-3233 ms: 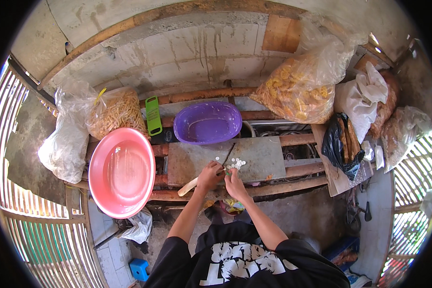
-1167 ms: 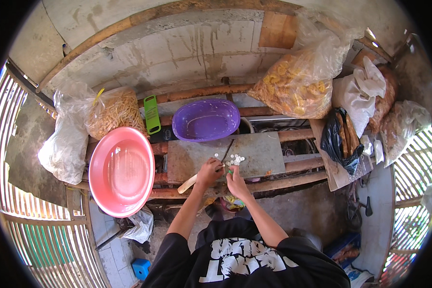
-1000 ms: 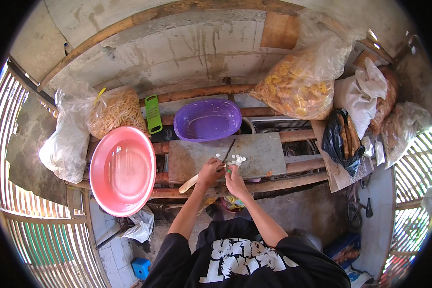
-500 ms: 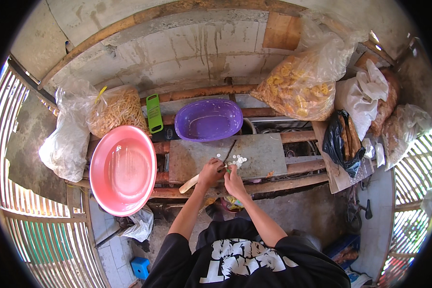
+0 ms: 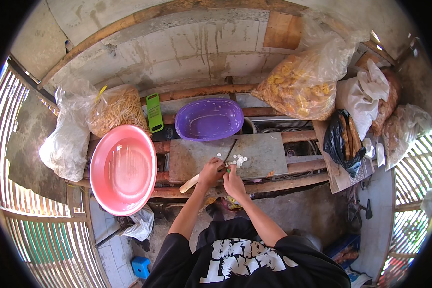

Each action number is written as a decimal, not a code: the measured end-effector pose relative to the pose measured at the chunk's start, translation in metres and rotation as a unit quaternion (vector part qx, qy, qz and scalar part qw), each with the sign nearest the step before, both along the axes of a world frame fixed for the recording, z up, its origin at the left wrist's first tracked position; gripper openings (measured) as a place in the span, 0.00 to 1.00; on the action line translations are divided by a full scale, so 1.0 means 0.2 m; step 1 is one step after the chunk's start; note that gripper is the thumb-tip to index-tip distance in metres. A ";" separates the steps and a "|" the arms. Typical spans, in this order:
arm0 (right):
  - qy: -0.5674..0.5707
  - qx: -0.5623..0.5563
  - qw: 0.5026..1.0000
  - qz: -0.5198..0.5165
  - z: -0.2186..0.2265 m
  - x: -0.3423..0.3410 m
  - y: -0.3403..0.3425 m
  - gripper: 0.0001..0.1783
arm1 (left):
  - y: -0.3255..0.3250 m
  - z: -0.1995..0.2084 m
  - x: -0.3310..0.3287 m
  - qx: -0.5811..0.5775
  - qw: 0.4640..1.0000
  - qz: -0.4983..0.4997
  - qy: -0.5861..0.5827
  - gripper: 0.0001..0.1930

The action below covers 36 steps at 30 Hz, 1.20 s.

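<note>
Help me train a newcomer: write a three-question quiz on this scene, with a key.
1. What colour is the oval tub at the far edge of the board? A orange, B purple, C white.
2. True or false: the white slices lie inside the pink basin.
3. Fill in: the long pale piece sticks out from under the person's ____ hand.

Key: 1. B, purple. 2. False; they lie on the board. 3. Left: the left hand covers its other end.
</note>
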State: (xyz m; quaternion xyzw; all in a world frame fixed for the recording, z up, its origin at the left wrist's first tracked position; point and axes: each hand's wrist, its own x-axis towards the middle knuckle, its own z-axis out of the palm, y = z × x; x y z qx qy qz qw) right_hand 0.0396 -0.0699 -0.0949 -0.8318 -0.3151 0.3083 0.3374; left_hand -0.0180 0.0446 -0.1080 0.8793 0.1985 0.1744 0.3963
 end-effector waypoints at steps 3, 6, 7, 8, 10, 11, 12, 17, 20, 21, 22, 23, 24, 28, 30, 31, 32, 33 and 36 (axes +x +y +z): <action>-0.005 0.014 1.000 0.003 -0.02 0.00 0.00 0.18 | 0.00 0.00 0.00 -0.003 1.000 0.000 0.002 0.08; -0.009 0.020 1.000 0.003 -0.03 0.00 0.00 0.18 | 0.00 0.01 0.00 -0.004 1.000 -0.003 0.004 0.08; -0.010 0.019 1.000 0.003 -0.03 0.01 0.00 0.18 | 0.00 0.01 0.00 -0.005 1.000 -0.003 0.003 0.08; -0.011 0.018 1.000 0.003 -0.02 0.01 0.00 0.18 | 0.00 0.01 0.00 -0.005 1.000 -0.003 0.004 0.08; -0.011 0.013 1.000 0.005 0.02 0.00 0.00 0.18 | 0.00 0.01 0.00 -0.005 1.000 -0.004 0.007 0.08; -0.019 0.004 1.000 0.013 0.01 0.00 0.01 0.18 | 0.00 0.01 0.00 -0.004 1.000 -0.005 0.006 0.08; -0.027 -0.006 0.999 0.019 0.00 0.01 0.02 0.19 | 0.00 0.01 0.00 -0.002 1.000 -0.006 0.005 0.08; -0.053 -0.064 0.995 0.049 0.02 0.01 0.04 0.23 | 0.00 0.00 0.00 0.009 1.000 -0.010 -0.006 0.08; -0.067 -0.086 0.992 0.059 0.01 0.02 0.05 0.25 | 0.00 0.00 0.00 -0.002 1.000 -0.008 -0.002 0.08; -0.066 -0.093 0.992 0.061 0.00 0.02 0.06 0.26 | 0.00 0.00 0.00 -0.007 1.000 -0.010 -0.001 0.09; -0.065 -0.097 0.991 0.064 0.00 0.03 0.06 0.26 | 0.01 0.00 0.01 -0.012 1.000 -0.015 -0.003 0.09; -0.064 -0.100 0.991 0.068 0.00 0.04 0.07 0.26 | 0.02 0.00 0.01 -0.019 1.000 -0.022 -0.005 0.09; -0.063 -0.098 0.990 0.074 -0.01 0.04 0.07 0.26 | 0.03 -0.01 0.00 -0.026 0.999 -0.027 -0.008 0.09; -0.040 -0.065 0.995 0.060 0.01 0.04 0.05 0.21 | 0.06 0.00 -0.01 -0.045 0.998 -0.053 -0.008 0.09; -0.035 -0.064 0.996 0.050 0.01 0.04 0.03 0.19 | 0.05 0.01 -0.01 -0.038 0.998 -0.050 -0.006 0.09; -0.030 -0.064 0.996 0.046 0.01 0.04 0.02 0.18 | 0.05 0.01 -0.01 -0.031 0.999 -0.043 -0.006 0.09; -0.025 -0.064 0.997 0.043 0.01 0.04 0.01 0.18 | 0.04 0.01 -0.02 -0.013 0.999 -0.033 -0.005 0.08; -0.017 -0.061 0.997 0.040 0.01 0.04 -0.01 0.17 | 0.03 0.02 -0.02 0.004 1.000 -0.024 -0.003 0.08; -0.002 -0.042 0.999 0.020 0.01 0.04 -0.07 0.15 | 0.00 0.04 -0.05 0.074 0.997 0.002 0.010 0.07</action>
